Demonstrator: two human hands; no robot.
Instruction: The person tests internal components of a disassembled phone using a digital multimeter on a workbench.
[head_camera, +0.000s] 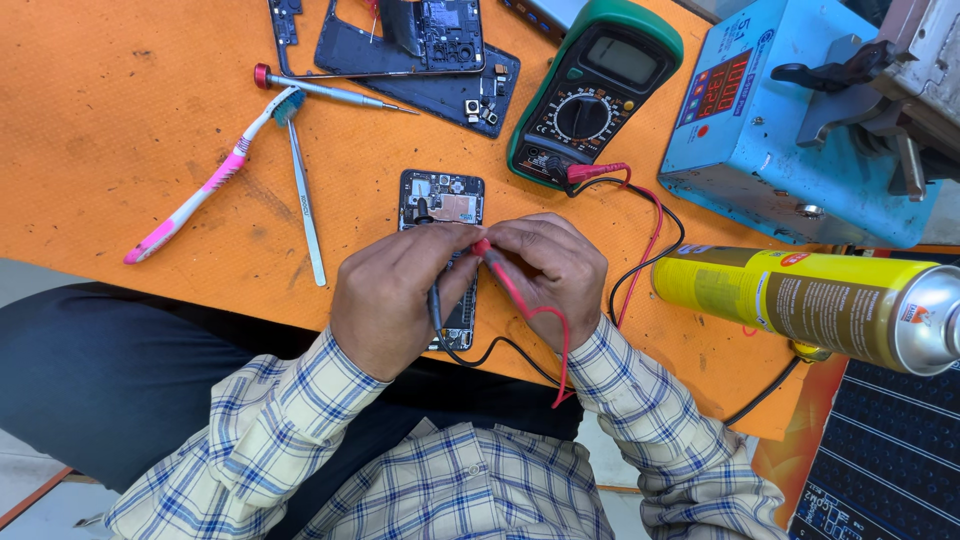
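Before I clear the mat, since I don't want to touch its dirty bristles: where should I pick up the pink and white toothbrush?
Probably at the pink lower handle of the toothbrush, coming from the near left. It lies flat and slanted; that end is bare, while its bristled head lies against the tweezers and screwdriver.

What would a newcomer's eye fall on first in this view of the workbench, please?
Most striking are the left hand and right hand at the centre, pressing a black probe and a red probe onto an opened phone on the orange mat. Above it sits a green multimeter, with a blue machine at the upper right. A yellow spray can lies on its side at the right.
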